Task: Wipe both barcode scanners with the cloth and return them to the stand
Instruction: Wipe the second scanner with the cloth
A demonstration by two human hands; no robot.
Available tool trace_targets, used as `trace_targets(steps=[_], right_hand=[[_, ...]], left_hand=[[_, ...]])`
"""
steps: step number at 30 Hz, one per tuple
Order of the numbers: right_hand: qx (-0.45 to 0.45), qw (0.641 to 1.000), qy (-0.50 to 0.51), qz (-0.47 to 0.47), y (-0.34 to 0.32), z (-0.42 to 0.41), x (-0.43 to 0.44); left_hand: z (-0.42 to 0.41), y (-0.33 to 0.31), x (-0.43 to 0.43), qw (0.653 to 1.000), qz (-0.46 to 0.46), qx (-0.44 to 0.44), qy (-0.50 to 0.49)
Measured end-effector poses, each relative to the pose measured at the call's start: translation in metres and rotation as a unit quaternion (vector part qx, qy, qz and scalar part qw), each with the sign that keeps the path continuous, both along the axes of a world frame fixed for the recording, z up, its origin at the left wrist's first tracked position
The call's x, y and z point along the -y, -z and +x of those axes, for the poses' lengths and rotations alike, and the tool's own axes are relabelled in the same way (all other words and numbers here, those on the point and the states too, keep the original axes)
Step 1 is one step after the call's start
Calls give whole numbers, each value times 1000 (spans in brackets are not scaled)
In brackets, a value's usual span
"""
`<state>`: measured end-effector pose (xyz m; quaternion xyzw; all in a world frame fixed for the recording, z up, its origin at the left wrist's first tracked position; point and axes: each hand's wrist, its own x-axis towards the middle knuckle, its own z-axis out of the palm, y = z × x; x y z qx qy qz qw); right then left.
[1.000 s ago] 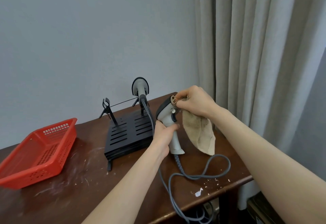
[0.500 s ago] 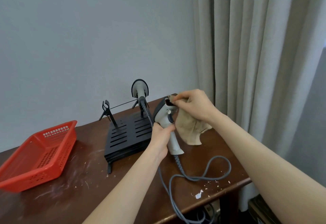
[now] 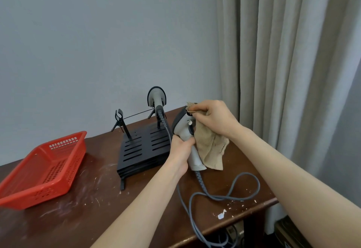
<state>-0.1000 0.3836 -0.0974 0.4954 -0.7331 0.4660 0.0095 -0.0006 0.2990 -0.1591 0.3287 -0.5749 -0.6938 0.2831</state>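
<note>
Nearest me, a grey cable (image 3: 224, 196) loops on the table (image 3: 78, 218). Past it I see the left hand (image 3: 180, 150) gripping one scanner (image 3: 182, 125) upright by its handle. The right hand (image 3: 213, 118) pinches the cloth (image 3: 211, 148) against its head. Behind, the second scanner (image 3: 156, 96) sits on the stand (image 3: 142, 146).

Your 2 hands, the left hand (image 3: 180, 150) and the right hand (image 3: 213, 118), are bare, and so are your wrists. Your left forearm (image 3: 148, 199) and right forearm (image 3: 293, 169) are bare too, uncovered all the way to the lower and right edges of the view. Your fingernails are too small here to tell anything of them.
</note>
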Motion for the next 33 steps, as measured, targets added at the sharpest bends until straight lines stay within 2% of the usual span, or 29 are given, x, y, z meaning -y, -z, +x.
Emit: trace_targets(steps=[4, 7, 14, 20, 28, 33], right_hand=[[-43, 999, 3, 3, 8, 0, 1], [-70, 995, 53, 45, 10, -5, -1], [-29, 992, 108, 60, 10, -6, 1], [44, 997, 50, -33, 4, 3, 4], [-1, 981, 177, 81, 5, -2, 5], [41, 989, 141, 28, -1, 2, 8]], left_hand=[[0, -1, 0, 1000, -18, 15, -16], [0, 1, 1, 999, -21, 27, -27], [-2, 4, 1, 998, -27, 42, -24], [-4, 6, 2, 998, -29, 52, -21], [-6, 8, -1, 998, -27, 54, -27], [-8, 9, 0, 998, -26, 60, -24]])
